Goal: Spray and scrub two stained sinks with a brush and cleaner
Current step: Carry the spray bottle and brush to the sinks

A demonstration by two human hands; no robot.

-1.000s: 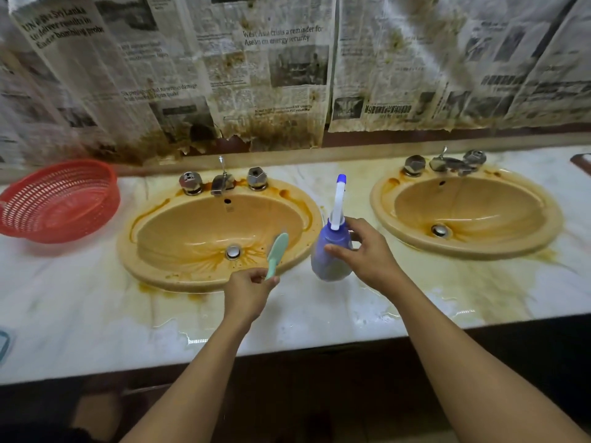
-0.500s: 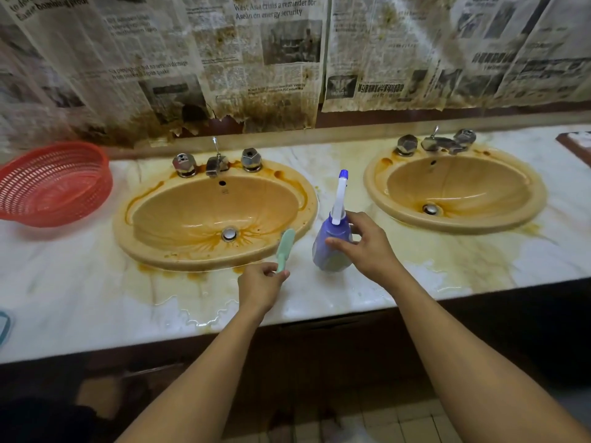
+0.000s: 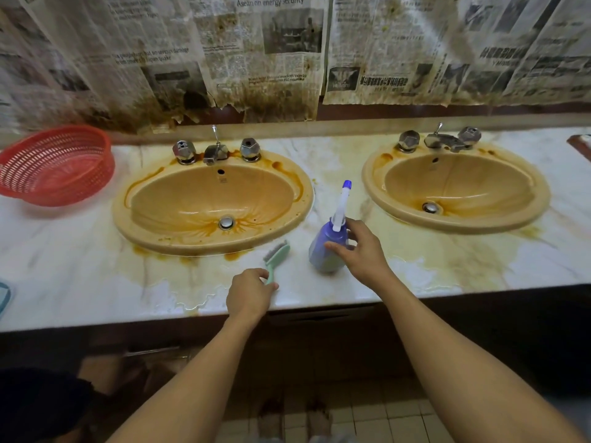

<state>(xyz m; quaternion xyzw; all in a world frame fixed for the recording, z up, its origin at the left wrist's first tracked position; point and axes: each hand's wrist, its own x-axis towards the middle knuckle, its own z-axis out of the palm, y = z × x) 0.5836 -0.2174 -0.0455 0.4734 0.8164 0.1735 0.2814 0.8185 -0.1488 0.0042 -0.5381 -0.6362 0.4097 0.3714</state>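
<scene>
A red plastic basket (image 3: 54, 164) sits at the far left of the marble desk (image 3: 80, 276), well apart from the work, likely parked clear of splashes. Next comes the left sink (image 3: 179, 203), its yellow bowl streaked with orange-brown stains that fan out from the drain and trail along the rim below the taps. Nothing in it looks scrubbed yet.

Just in front of that sink's near rim is the pale green scrub brush (image 3: 277, 255), head toward the bowl, bristles turned left. The left hand (image 3: 251, 294) has its fingers curled round the end of the handle, low over the desk edge. Whether the head rests on the marble or sits just above it I cannot tell. Held so, the brush is ready to swing into the nearer bowl.

To its right the purple cleaner bottle (image 3: 326, 247) seems to stand on the desk between the two sinks, its long white nozzle pointing up. The right hand (image 3: 364, 251) grips it at the shoulder, thumb on the near side and fingers wrapped behind — a hold suited to lifting and tipping it toward either bowl.

Farther right, the right sink (image 3: 460, 183) shows the same staining, with yellow runoff on the desk before it. Stained newspaper (image 3: 256, 52) covers the wall behind — probably a splash guard.
</scene>
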